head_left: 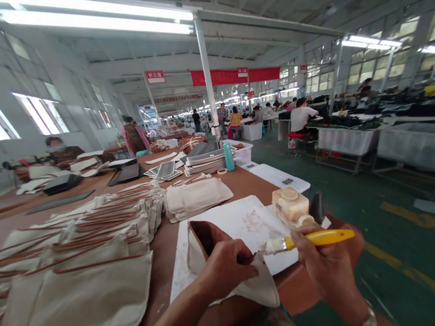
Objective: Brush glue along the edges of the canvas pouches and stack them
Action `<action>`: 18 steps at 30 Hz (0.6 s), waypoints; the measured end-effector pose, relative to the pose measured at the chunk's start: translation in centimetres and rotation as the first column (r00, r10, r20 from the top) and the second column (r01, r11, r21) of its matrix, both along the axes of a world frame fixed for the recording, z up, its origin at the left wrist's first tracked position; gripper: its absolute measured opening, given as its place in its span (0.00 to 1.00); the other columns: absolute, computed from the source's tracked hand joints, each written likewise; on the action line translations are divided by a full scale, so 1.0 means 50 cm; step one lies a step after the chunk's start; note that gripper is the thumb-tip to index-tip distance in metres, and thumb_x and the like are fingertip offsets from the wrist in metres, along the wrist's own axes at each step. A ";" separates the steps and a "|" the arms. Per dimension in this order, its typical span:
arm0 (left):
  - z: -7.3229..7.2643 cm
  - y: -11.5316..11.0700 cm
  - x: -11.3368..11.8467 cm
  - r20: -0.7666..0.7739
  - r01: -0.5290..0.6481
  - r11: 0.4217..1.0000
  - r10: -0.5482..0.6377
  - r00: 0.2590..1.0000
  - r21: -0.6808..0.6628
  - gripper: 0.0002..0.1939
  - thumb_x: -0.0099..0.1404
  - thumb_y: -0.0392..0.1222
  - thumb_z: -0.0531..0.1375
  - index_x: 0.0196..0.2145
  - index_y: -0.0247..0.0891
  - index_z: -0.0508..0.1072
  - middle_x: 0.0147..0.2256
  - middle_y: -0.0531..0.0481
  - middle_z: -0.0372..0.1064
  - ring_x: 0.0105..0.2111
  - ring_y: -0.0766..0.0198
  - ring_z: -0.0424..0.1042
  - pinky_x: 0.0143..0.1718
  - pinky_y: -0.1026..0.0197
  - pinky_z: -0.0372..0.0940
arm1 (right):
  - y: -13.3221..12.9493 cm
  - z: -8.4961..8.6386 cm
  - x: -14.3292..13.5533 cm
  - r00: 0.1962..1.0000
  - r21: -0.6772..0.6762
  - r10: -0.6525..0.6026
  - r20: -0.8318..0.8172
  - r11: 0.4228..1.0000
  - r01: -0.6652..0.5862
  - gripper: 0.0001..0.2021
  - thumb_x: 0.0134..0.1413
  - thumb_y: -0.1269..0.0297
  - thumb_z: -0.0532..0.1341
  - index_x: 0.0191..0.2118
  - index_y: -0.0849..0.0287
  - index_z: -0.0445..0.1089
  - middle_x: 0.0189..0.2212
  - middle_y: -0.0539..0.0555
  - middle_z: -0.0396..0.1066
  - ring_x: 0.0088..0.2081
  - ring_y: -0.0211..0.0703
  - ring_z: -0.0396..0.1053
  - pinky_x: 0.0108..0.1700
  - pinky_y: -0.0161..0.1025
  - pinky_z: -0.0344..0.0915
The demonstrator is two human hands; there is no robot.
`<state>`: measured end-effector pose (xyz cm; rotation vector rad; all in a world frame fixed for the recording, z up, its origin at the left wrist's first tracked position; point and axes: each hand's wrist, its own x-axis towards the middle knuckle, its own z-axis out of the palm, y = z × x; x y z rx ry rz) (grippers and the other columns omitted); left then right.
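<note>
Head view: your left hand [228, 264] pinched the pouch [259, 285] over the sheet [231, 221], finger against thumb; your right hand [328, 272] closed its fingers round the brush [325, 237], bristles [273, 246] beside that pinch. A slack hold might have let the pouch slip; a wide stroke might have knocked the bottle [291, 203]

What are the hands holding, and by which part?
The right hand holds the brush by its yellow handle, near the metal ferrule. The left hand pinches the cream fabric piece at its edge.
</note>
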<state>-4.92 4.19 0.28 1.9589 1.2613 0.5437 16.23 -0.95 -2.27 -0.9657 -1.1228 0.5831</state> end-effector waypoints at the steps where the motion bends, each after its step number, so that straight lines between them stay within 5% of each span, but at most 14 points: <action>1: -0.001 -0.002 0.000 0.005 0.005 1.000 -0.005 1.000 -0.014 0.09 0.51 0.38 0.67 0.31 0.35 0.74 0.26 0.56 0.69 0.28 0.67 0.64 0.27 0.67 0.55 | -0.005 0.003 -0.001 1.000 0.001 -0.006 -0.010 1.000 0.006 0.14 0.63 0.53 0.64 0.37 0.60 0.69 0.20 0.47 0.60 0.20 0.36 0.56 0.19 0.32 0.53; 8: -0.009 -0.025 0.000 0.028 0.001 1.000 -0.001 1.000 0.010 0.09 0.51 0.38 0.67 0.31 0.35 0.72 0.27 0.56 0.71 0.29 0.67 0.66 0.28 0.68 0.58 | -0.018 0.006 0.001 0.978 0.082 -0.060 0.199 0.996 0.045 0.13 0.65 0.55 0.61 0.34 0.59 0.70 0.24 0.50 0.65 0.25 0.40 0.64 0.27 0.35 0.62; 12: -0.021 -0.058 -0.005 -0.024 0.063 0.988 -0.060 0.998 0.140 0.05 0.56 0.37 0.65 0.31 0.37 0.72 0.30 0.54 0.73 0.31 0.66 0.70 0.31 0.67 0.60 | -0.015 0.011 0.043 0.984 0.061 -0.153 0.086 0.987 0.148 0.12 0.63 0.55 0.64 0.36 0.59 0.70 0.21 0.47 0.63 0.21 0.37 0.59 0.22 0.33 0.57; 18: -0.050 -0.089 -0.004 -0.247 0.249 0.849 -0.145 0.958 0.467 0.03 0.61 0.35 0.60 0.31 0.38 0.68 0.33 0.50 0.72 0.29 0.66 0.71 0.29 0.66 0.60 | -0.060 0.025 0.021 0.989 -0.049 0.149 0.000 0.988 -0.149 0.13 0.64 0.54 0.63 0.35 0.58 0.68 0.19 0.45 0.58 0.20 0.35 0.54 0.20 0.31 0.51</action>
